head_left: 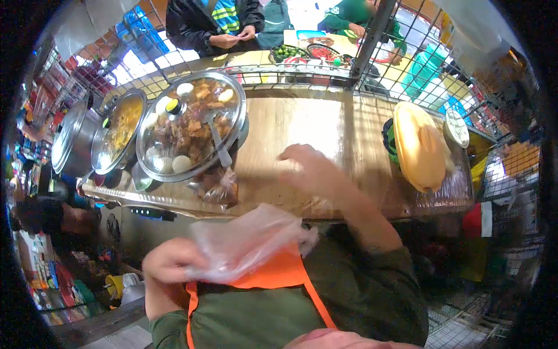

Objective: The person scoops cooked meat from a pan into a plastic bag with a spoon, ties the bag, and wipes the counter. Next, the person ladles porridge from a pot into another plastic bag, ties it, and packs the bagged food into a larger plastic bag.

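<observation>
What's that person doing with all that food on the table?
The person's left hand is holding a thin plastic bag in front of their orange apron. Their right hand is over the wooden table and isn't holding anything I can see, though it's blurry. Three lidded pots stand on the left. Other people are beyond the wire fence.

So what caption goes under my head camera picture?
Left hand holds a clear plastic bag while the right hand hovers over a wooden counter with lidded food pots.
</observation>
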`<action>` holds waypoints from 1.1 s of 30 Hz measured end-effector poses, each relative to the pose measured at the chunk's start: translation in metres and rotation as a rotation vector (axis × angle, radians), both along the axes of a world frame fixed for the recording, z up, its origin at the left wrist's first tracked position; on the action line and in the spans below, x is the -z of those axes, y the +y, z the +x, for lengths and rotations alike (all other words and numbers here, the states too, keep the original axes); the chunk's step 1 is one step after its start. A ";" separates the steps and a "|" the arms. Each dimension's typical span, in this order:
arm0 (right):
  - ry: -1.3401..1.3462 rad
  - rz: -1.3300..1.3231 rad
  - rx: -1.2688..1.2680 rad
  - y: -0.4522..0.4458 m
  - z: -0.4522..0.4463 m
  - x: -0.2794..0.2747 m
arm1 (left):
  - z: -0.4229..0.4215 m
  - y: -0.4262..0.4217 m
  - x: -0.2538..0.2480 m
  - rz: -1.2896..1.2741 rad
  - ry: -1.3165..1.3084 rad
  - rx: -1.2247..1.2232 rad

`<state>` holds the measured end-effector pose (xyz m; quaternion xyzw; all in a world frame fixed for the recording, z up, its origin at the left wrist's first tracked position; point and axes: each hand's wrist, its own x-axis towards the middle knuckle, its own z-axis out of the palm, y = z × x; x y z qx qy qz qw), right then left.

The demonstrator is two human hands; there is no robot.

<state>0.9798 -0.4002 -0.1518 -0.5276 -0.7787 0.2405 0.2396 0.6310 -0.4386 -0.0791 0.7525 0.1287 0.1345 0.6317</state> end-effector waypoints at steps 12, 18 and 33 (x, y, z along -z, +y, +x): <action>-0.073 0.090 -0.056 0.008 -0.126 0.049 | -0.076 -0.039 -0.015 0.329 -0.095 -0.609; 0.359 -0.127 0.031 0.029 -0.118 0.067 | -0.108 -0.038 -0.025 0.253 0.071 -0.783; 0.225 0.077 0.106 0.039 -0.141 0.063 | -0.125 -0.011 -0.024 -0.026 -0.308 -1.137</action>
